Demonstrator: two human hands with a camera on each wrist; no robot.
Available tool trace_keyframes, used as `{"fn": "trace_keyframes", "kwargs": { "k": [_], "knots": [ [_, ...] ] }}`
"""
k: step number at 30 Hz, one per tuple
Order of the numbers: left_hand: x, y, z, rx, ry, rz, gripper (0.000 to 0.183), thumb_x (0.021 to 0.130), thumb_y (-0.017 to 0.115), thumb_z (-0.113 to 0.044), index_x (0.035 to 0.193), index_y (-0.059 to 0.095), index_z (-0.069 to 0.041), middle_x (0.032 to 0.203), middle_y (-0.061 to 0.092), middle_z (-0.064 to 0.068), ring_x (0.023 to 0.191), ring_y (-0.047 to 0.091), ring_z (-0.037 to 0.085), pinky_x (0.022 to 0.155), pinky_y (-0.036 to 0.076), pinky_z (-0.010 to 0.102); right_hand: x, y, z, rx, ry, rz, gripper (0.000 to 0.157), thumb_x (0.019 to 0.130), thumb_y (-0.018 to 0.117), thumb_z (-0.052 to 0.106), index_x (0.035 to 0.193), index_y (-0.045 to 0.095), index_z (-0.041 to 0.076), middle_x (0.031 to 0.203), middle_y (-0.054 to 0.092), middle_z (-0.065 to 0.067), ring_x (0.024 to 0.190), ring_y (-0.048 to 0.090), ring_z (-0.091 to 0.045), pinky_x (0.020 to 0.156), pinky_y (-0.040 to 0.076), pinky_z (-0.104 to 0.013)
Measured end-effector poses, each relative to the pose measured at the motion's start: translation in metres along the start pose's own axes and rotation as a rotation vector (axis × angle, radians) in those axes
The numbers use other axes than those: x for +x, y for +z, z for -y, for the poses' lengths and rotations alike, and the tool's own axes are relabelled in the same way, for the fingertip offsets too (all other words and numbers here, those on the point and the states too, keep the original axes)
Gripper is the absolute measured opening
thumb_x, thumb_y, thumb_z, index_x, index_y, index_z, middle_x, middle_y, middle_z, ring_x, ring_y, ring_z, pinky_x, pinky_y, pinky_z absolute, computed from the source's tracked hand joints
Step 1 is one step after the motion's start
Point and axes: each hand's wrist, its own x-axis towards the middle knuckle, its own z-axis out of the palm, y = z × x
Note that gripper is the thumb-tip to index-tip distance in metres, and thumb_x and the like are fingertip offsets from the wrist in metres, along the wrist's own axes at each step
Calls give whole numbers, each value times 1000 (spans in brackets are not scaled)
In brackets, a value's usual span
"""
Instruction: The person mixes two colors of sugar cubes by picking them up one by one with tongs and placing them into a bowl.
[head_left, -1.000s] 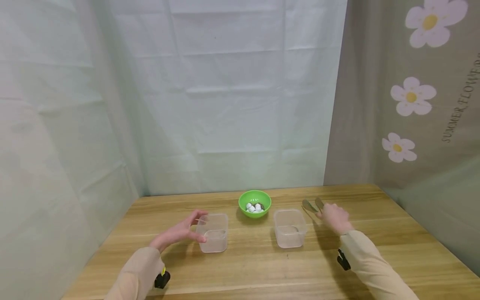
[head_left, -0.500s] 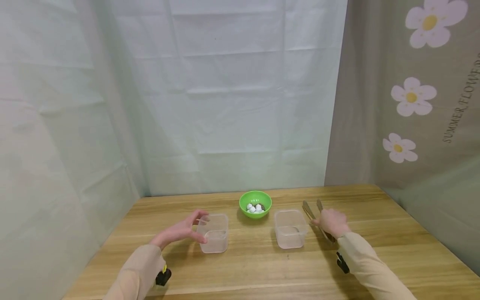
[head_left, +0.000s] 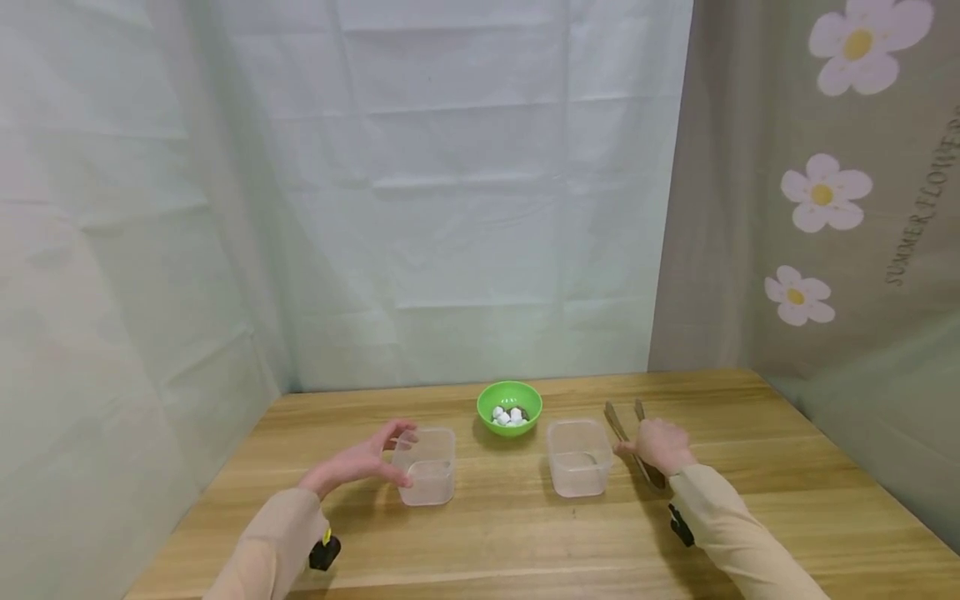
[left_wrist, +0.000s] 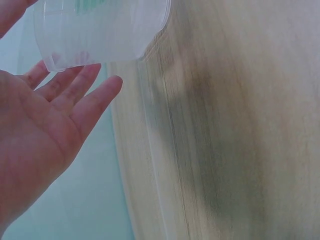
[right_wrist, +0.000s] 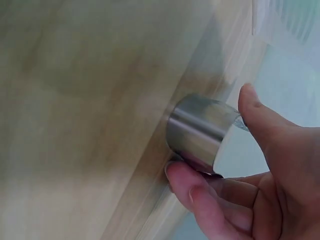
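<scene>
My left hand (head_left: 358, 462) reaches around the left side of a clear plastic container (head_left: 435, 483), thumb at the near corner and fingers by the far corner. In the left wrist view its fingers (left_wrist: 95, 102) show just behind the container's edge (left_wrist: 110, 35). On the right, my right hand (head_left: 663, 446) holds metal tongs (head_left: 613, 417), whose two arms stand apart and point away. The shiny bent end of the tongs (right_wrist: 200, 130) lies between thumb and fingers in the right wrist view.
Between the hands stands a second clear container (head_left: 579, 479), just left of the tongs. Farther back, a green bowl (head_left: 510, 392) holds several white pieces and something dark. The wooden table (head_left: 510, 550) meets hanging cloth at its back and sides.
The tongs have turned in my right hand: their ends now show edge-on, and their bent end appears below the hand. That hand has shifted slightly left. The left hand stays put.
</scene>
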Motion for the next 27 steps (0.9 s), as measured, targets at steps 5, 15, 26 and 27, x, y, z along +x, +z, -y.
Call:
{"fn": "trace_keyframes", "kwargs": {
  "k": [5,15,26,27],
  "knots": [
    [-3,-1,-1,-21,-19,1,80,72,74,-13,133,25,2,130,33,22,118,29,42,89,31,56,1,0,-2,-3,7,21,51,80,59,52,58,54,5,59,53,-9,50,50,-18,47,44,-34],
    [0,-1,-1,-3,8,23,83,72,76,-15,135,24,-1,130,33,23,117,30,42,88,32,56,3,-8,-11,-55,-21,-232,52,85,58,42,50,46,6,46,44,-7,41,48,-21,37,41,-35],
    [5,-2,0,30,68,47,89,72,76,-16,138,18,-2,135,24,27,117,27,48,88,31,58,10,-20,-17,11,-192,-462,32,86,62,31,66,57,7,49,49,-1,40,46,-18,35,36,-34],
    [5,-2,0,30,71,49,89,72,76,-16,139,17,-1,135,23,28,117,27,48,88,31,58,10,-21,-17,12,-205,-484,30,85,63,31,72,60,4,52,52,-2,41,47,-19,35,37,-34]
  ]
}}
